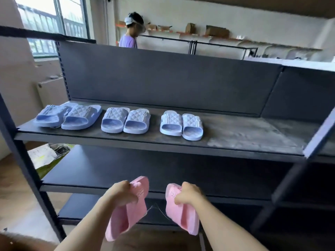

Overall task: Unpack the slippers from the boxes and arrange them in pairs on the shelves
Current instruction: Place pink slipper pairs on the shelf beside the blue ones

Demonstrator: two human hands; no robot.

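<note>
My left hand (121,193) grips a pink slipper (125,214) by its strap, heel hanging down. My right hand (187,194) grips the second pink slipper (181,212) the same way. A thin plastic tie (156,208) still joins the two. Both hang in front of the lower shelf (94,171). On the upper shelf (244,136) stand three pairs of light blue quilted slippers: a left pair (68,115) with one slipper overlapping the other, a middle pair (125,120), and a right pair (181,125).
The right half of the upper shelf is bare. Dark metal uprights (23,160) frame the rack. Bags and packaging (45,156) lie on the floor at left. A person in a purple shirt (129,38) stands behind the rack near wall shelves with cardboard boxes (216,31).
</note>
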